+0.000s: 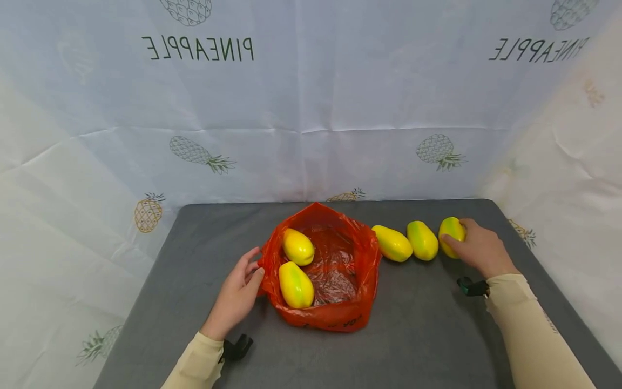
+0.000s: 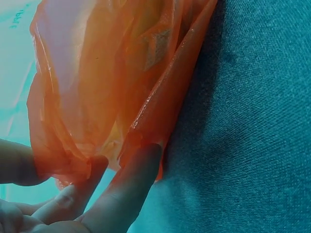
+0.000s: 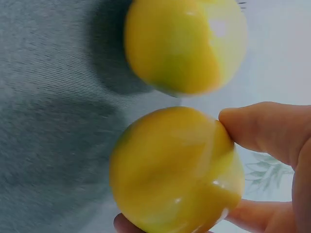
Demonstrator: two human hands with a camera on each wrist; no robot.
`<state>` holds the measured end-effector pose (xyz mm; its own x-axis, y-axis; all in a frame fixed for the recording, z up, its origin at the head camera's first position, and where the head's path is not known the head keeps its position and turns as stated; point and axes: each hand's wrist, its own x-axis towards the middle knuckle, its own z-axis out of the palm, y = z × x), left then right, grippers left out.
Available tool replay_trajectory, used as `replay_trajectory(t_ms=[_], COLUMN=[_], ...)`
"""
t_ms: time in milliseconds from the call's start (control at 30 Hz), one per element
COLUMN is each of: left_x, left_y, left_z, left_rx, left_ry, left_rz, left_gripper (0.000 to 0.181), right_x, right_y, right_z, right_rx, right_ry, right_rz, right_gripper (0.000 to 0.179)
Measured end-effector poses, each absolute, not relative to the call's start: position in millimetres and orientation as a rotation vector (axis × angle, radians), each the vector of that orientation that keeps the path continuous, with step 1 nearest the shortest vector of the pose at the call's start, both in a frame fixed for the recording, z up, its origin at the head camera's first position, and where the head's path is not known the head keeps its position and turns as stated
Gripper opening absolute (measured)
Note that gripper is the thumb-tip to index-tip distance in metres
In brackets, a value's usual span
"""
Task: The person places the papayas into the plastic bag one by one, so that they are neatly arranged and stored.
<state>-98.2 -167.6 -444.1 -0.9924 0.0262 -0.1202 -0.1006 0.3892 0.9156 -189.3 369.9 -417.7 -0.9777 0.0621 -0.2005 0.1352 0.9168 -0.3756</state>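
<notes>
One yellow fruit (image 1: 451, 232) near the table's (image 1: 418, 329) far-right corner is gripped by my right hand (image 1: 482, 251); left hand (image 1: 235, 296) pinches the red bag (image 1: 323, 319), presumably steadying it.

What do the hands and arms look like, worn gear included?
The left hand and right hand are ungloved. The left sleeve and right sleeve are cream, the latter with a small dark marking. A black device sits at each wrist.

Lettering (image 1: 352, 323) on the red bag (image 1: 323, 316) is unclear; left sleeve (image 1: 195, 361) cropped below.
</notes>
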Motion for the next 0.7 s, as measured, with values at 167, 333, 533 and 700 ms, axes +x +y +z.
replay_trajectory(t_ms=[167,333,533,700], left_x=[-99.4,-93.8,-81.0,-78.1], left_y=[-168.9,-171.5,-172.9,-174.2], left_z=[-445.7,-446.6,-447.6,-444.9], left_rx=[-0.054,-0.126,-0.185,-0.146], left_ry=[2.54,2.506,2.439,2.389], left_rz=[1.658,1.677,1.728,1.787], left_gripper=[0.059,0.063,0.068,0.067], right_x=[-184.3,-179.4,-174.0,-170.0], right_y=[364.8,351.1,322.9,290.6], right_z=[-404.9,-389.1,-371.3,-361.0], right_rx=[0.127,0.075,-0.042,-0.164], right_ry=[2.954,3.007,3.034,3.048], right_rz=[-0.58,-0.585,-0.637,-0.651], right_gripper=[0.096,0.093,0.091,0.085])
